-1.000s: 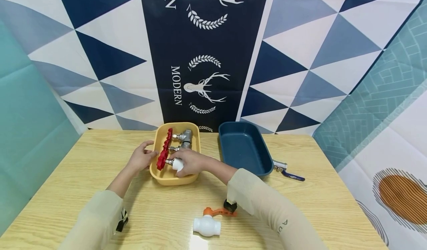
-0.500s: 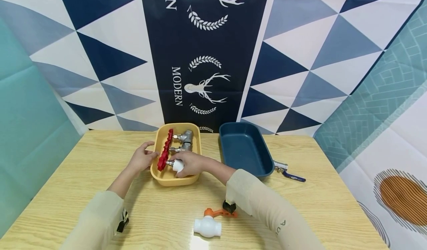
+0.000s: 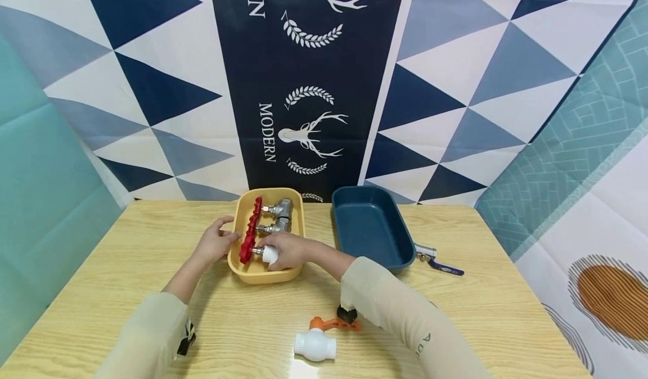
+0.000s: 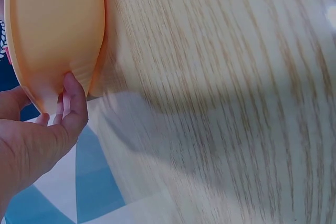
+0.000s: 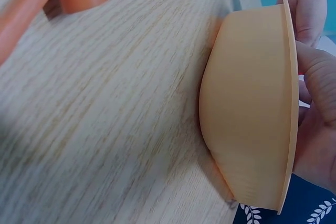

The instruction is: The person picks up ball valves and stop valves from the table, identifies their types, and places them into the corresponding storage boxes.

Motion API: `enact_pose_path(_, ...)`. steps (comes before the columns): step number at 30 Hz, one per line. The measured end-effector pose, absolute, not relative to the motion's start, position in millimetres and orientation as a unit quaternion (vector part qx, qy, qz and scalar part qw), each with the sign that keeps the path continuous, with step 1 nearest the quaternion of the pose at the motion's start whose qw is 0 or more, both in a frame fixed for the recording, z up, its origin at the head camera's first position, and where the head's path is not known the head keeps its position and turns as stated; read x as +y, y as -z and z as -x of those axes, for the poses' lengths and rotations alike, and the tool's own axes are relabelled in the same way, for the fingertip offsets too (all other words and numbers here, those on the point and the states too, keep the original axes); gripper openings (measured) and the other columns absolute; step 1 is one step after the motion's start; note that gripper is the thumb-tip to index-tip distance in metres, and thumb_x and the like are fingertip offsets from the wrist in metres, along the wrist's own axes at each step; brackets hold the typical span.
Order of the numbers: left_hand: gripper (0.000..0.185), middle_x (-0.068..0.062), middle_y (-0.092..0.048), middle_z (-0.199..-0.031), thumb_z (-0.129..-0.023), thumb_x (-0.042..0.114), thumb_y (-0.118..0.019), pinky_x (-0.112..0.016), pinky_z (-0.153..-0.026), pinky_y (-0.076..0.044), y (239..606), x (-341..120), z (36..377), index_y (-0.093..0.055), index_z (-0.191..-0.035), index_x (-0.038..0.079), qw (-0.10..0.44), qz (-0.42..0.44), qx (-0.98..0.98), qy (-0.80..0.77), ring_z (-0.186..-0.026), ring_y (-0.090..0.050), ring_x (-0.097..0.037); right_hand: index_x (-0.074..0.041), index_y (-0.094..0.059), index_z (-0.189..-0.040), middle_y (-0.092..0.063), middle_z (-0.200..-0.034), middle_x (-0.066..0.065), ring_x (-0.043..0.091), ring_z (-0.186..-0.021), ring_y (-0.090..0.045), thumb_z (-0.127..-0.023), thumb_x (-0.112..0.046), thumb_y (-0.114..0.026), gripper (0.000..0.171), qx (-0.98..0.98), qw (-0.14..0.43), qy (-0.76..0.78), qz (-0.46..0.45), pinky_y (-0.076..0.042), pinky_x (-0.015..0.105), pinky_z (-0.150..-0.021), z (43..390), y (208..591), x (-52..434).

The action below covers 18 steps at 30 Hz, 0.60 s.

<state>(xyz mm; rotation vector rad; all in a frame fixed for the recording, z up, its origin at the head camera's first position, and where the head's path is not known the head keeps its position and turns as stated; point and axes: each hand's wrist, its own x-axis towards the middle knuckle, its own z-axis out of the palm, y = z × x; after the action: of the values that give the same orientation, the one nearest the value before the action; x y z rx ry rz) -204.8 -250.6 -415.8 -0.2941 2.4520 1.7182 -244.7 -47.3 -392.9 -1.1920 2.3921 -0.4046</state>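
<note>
A yellow tray (image 3: 267, 276) on the wooden table holds several valves with red handles (image 3: 249, 235). My right hand (image 3: 277, 252) reaches into its near end, fingers curled round a white valve body (image 3: 270, 253). My left hand (image 3: 221, 237) rests against the tray's left rim, fingers fairly straight. In the left wrist view, fingertips (image 4: 73, 92) touch the tray's outer wall (image 4: 52, 24). The right wrist view shows the tray's underside (image 5: 247, 119), with my right hand (image 5: 315, 129) over its rim and my left hand (image 5: 307, 6) behind it.
To the right of the yellow tray stands a dark blue tray (image 3: 400, 231) with nothing visible inside. Against its near right corner lies a metal valve with a blue handle (image 3: 438, 262). A white valve with an orange handle (image 3: 315, 344) lies near the table's front edge.
My right hand has shifted the white valve slightly inward, closer to the other valves. The left hand stays on the tray's rim.
</note>
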Motion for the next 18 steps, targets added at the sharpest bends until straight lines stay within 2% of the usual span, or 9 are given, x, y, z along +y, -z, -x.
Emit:
enact_pose_path(6,0.054,-0.032,-0.05,-0.121,-0.097,0.012,-0.048,-0.039,-0.069,-0.058,416.3,-250.3,204.8,-0.025,-0.145,0.003,0.063,0.097,0.813,-0.57,-0.084,-0.066,-0.024,-0.01,-0.052,-0.132,-0.054,-0.132,0.007,0.016,-0.113,-0.05,-0.082,-0.02,-0.071,0.054,0.866,0.209,0.133,0.434,-0.042,0.018,-0.086,243.5,394.0,-48.0)
enact_pose_path(15,0.056,-0.033,-0.049,-0.123,-0.097,0.014,-0.049,-0.041,-0.071,-0.058,414.1,-248.1,202.6,-0.022,-0.146,0.002,0.067,0.097,0.814,-0.569,-0.094,-0.065,-0.036,-0.011,-0.052,-0.132,-0.055,-0.131,0.005,0.017,-0.119,-0.05,-0.083,-0.022,-0.071,0.054,0.871,0.19,0.11,0.438,-0.041,0.022,-0.094,244.4,397.5,-50.1)
enact_pose_path(18,0.056,-0.033,-0.049,-0.123,-0.097,0.014,-0.049,-0.041,-0.071,-0.058,413.4,-248.1,202.0,-0.022,-0.146,0.003,0.067,0.099,0.812,-0.571,-0.094,-0.065,-0.035,-0.01,-0.052,-0.132,-0.057,-0.13,0.004,0.017,-0.119,-0.05,-0.083,-0.022,-0.071,0.054,0.873,0.186,0.103,0.439,-0.041,0.022,-0.096,244.0,397.1,-51.1)
